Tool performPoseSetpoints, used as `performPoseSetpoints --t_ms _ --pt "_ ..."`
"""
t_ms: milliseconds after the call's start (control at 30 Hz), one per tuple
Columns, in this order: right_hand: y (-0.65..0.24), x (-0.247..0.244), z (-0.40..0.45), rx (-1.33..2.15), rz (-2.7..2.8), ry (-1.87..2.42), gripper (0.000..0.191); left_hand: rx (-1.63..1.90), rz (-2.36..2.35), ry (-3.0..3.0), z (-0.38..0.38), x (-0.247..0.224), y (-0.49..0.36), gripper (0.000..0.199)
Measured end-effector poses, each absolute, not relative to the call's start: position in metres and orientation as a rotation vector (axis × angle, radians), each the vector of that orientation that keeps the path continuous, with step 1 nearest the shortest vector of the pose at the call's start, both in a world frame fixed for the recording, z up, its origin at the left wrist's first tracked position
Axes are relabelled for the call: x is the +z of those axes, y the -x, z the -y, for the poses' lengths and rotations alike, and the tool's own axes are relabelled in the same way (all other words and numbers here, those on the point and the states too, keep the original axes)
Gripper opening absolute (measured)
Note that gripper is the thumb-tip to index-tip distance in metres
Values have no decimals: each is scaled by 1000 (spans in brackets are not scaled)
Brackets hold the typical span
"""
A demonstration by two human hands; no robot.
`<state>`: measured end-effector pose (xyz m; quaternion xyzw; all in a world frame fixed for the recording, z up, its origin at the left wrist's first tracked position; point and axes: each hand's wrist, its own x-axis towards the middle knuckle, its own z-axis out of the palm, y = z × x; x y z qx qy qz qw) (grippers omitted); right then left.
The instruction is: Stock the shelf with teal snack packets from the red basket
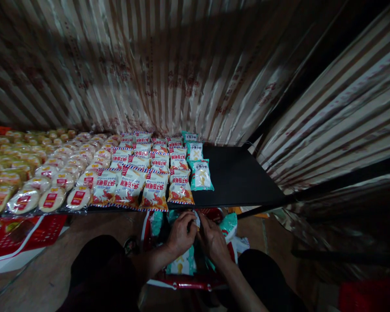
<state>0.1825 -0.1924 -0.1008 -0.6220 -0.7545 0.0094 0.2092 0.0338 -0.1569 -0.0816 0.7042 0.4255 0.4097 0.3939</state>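
Note:
My left hand point(183, 232) and my right hand point(212, 238) meet over a red basket point(195, 284) below the shelf's front edge. Between them they pinch a small snack bag point(196, 220), mostly covered by fingers. Teal-and-white snack bags point(182, 263) lie in the basket under and around the hands, one point(229, 225) at its right side. Above, on the black shelf point(240, 177), a column of teal bags point(201, 174) stands beside rows of red-and-white snack bags point(154, 188).
Round wrapped cakes point(52, 198) and yellow wrapped cakes point(1, 197) fill the shelf's left part. Another red basket point(48, 232) is at lower left. Striped plastic sheeting point(182, 65) hangs behind. A dark metal post point(282, 104) stands right of the shelf.

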Motion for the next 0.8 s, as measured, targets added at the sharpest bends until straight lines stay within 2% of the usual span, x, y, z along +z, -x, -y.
performPoseSetpoints --t_ms 167,533,700,800 --pt "-179 -95 199 72 2076 1654 44 1093 -969 -1844 157 -68 -21 22" --pt "-174 -73 209 525 1853 1630 41 1130 -1040 -1852 150 -55 -12 23" --pt "-184 -62 215 785 1556 1712 37 1066 -1053 -1907 152 -56 -8 24" --pt "-185 -57 216 992 1285 1681 42 1056 -1056 -1936 156 -55 -8 30"
